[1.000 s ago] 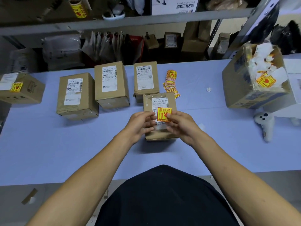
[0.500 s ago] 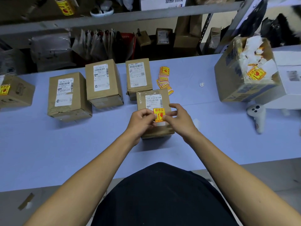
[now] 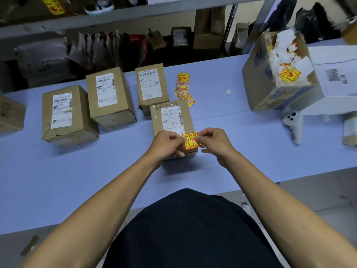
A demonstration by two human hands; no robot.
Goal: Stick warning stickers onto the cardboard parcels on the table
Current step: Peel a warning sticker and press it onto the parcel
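Both hands pinch one yellow-and-red warning sticker [image 3: 190,140] over the near end of the closest cardboard parcel [image 3: 172,120] on the blue table [image 3: 58,180]: left hand [image 3: 166,145] at its left edge, right hand [image 3: 215,144] at its right, fingers curled. Uneven lowering could crease it, trap air, or cover the shipping label [image 3: 172,118]. Whether it has touched cardboard or kept its backing is hidden behind fingers. Far-left parcel [image 3: 10,113] is cut off.

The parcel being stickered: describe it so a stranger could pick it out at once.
On the pale blue table, four brown parcels with white shipping labels cluster left of centre. The parcel being stickered is the nearest, just in front of the rightmost one. It alone has both hands pinching a red and yellow warning sticker at its near edge.
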